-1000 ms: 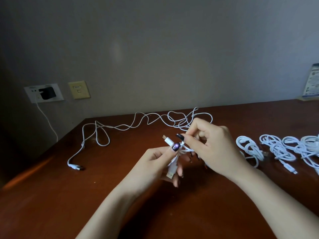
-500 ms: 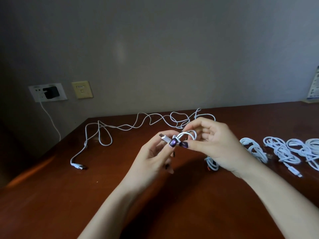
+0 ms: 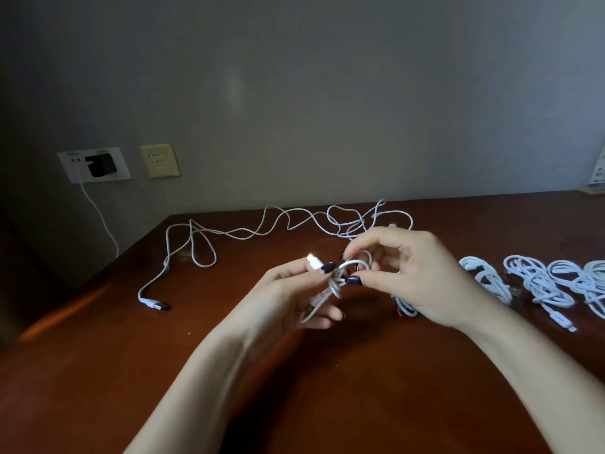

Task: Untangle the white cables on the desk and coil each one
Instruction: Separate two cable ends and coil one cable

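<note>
Cable bundle (image 3: 334, 285) above desk (image 3: 98, 371) middle, between nearly touching hands: left hand (image 3: 284, 299) grips its plug end, right hand (image 3: 422, 276) pinches its loop. Loose cable (image 3: 151, 303) sprawls along desk's far edge; coiled cables (image 3: 540, 286) at desk's right.

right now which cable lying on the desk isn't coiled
The long cable sprawled at the back left; the bundles at right are coiled.

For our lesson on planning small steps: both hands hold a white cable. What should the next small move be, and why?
Probably the right hand should draw its pinched loop snug round the bundle gripped by the left hand, since that loop stands open and the plug end juts free.
</note>
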Motion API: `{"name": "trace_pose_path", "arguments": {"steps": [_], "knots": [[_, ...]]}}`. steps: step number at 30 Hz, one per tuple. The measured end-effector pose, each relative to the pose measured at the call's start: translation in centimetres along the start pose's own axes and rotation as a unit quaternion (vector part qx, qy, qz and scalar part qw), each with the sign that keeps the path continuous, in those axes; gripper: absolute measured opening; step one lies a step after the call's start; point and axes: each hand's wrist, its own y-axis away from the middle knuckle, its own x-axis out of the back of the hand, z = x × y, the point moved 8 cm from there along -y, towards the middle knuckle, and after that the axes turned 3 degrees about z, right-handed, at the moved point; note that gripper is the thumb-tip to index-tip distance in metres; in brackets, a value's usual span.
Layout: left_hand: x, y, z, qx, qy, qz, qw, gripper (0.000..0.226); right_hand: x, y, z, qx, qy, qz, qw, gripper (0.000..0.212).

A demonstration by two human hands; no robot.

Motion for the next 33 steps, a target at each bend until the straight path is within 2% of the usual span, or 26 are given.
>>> {"name": "trace_pose_path", "arguments": {"steps": [2, 6, 9, 13, 16, 19, 21, 26, 30, 33], "knots": [[-0.2, 0.0, -0.2, 0.017, 0.019, -0.020, 0.999, 0.027, -0.4, 0.0, -0.4, 0.016, -0.004, -0.022, 1.000, 0.028], [-0.1, -0.1, 0.1, -0.011, 0.051, -0.019, 0.998, 0.044, -0.3, -0.2, -0.6, -0.003, -0.104, -0.018, 0.994, 0.030], [-0.6, 0.0, 0.1, -0.016, 0.058, -0.032, 0.998, 0.025, 0.0, -0.2, -0.1, -0.025, -0.117, 0.020, 0.993, 0.029], [-0.2, -0.2, -0.5, 0.008, 0.044, -0.020, 0.999, 0.025, -0.9, -0.2, 0.8, -0.034, -0.046, 0.021, 0.998, 0.028], [0.3, -0.4, -0.8, -0.006, 0.002, 0.014, 1.000, 0.029, -0.8, -0.1, 1.3, -0.021, 0.021, 0.046, 0.998, 0.029], [0.7, -0.4, -0.8, -0.033, -0.096, 0.067, 0.993, 0.036, -0.9, 0.1, 0.3, 0.053, 0.136, 0.053, 0.988, 0.021], [0.9, -0.4, -0.6, -0.046, -0.112, 0.090, 0.989, 0.031, -1.4, 0.2, -0.7, 0.105, 0.188, 0.053, 0.975, 0.015], [1.3, 0.0, 0.1, -0.060, -0.068, 0.142, 0.986, 0.030, -2.5, 0.5, -1.9, 0.182, 0.234, 0.054, 0.954, 0.007], [0.9, 0.1, 1.0, -0.103, -0.143, 0.158, 0.972, 0.040, -2.4, 1.1, -2.9, 0.240, 0.269, 0.064, 0.931, 0.008], [0.7, 0.1, 1.2, -0.101, -0.183, 0.154, 0.966, 0.039, -2.0, 0.9, -2.4, 0.228, 0.274, 0.081, 0.931, 0.009]]}}
